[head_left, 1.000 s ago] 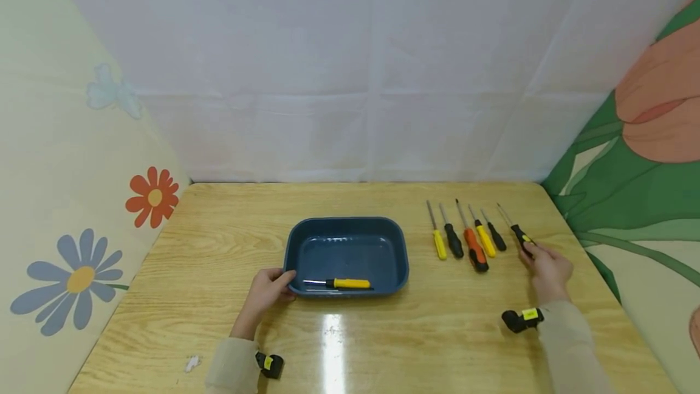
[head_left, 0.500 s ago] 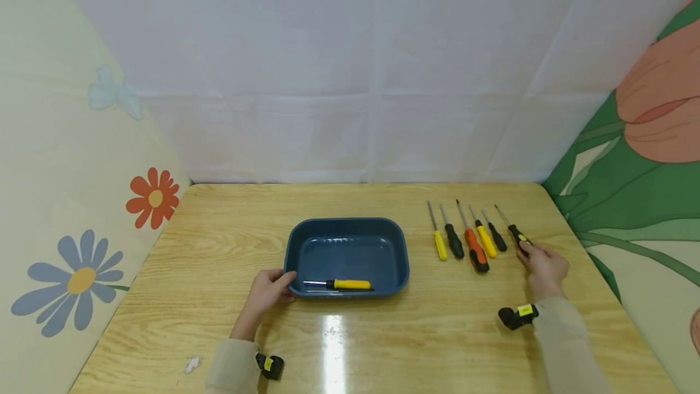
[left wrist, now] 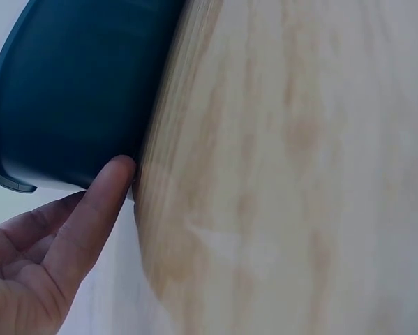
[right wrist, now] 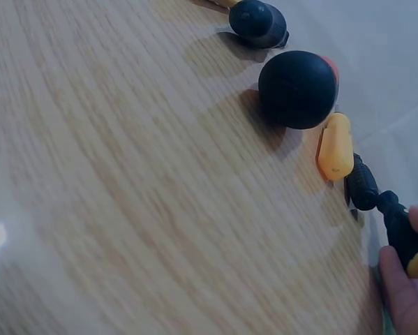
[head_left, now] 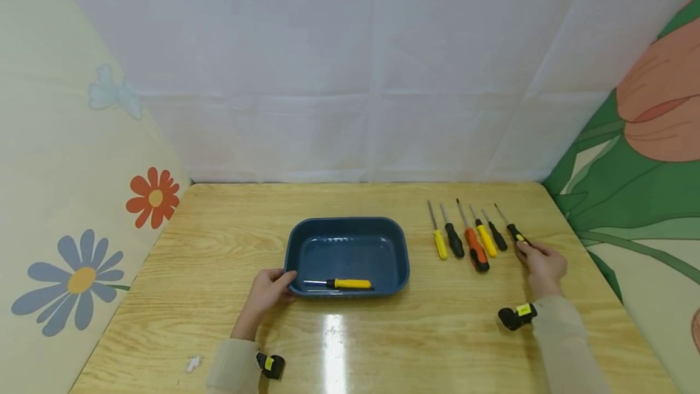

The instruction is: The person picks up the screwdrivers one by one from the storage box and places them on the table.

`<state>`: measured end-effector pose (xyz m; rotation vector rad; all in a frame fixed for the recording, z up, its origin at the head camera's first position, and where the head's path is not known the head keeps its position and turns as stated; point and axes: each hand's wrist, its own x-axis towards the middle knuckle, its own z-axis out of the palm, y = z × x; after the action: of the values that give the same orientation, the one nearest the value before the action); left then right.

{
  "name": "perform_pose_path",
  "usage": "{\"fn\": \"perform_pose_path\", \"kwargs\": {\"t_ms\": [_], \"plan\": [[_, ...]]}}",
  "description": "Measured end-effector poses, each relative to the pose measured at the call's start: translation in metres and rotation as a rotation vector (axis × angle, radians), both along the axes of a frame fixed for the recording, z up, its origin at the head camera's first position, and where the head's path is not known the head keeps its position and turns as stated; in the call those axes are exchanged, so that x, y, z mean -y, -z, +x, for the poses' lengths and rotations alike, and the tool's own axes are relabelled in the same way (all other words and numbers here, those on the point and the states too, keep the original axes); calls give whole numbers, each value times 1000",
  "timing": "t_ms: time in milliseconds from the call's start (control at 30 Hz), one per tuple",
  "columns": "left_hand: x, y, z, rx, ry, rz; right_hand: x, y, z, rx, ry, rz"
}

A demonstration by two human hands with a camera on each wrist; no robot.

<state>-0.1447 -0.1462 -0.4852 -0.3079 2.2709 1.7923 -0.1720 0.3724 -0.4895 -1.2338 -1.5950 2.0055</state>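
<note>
My left hand (head_left: 268,287) holds the near-left corner of a dark blue plastic basin (head_left: 350,254), thumb over the rim and fingers against the outside wall. Inside the basin, along its near side, lies a screwdriver with a yellow and black handle (head_left: 352,284). At the right end of a row of screwdrivers, my right hand (head_left: 547,266) pinches the handle of a black screwdriver with a yellow patch (head_left: 515,233), its shaft pointing away from me. In the right wrist view, thumb and finger lie on either side of that black handle (right wrist: 404,237).
Left of my right hand lie a small black screwdriver (head_left: 498,239), a yellow and black one (head_left: 485,242), a thick orange and black one (head_left: 476,251), a black one (head_left: 453,242) and a yellow one (head_left: 440,245). A white scrap (head_left: 194,363) lies at the front left.
My right hand and the black screwdriver with the yellow patch have shifted slightly left, toward the row. My left hand and the basin stay where they were.
</note>
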Motion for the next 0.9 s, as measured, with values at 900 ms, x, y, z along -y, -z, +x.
{"fn": "perform_pose_path", "kwargs": {"t_ms": [900], "plan": [[0, -2, -2, 10, 0, 16, 7, 7, -2, 267, -138, 389]]}}
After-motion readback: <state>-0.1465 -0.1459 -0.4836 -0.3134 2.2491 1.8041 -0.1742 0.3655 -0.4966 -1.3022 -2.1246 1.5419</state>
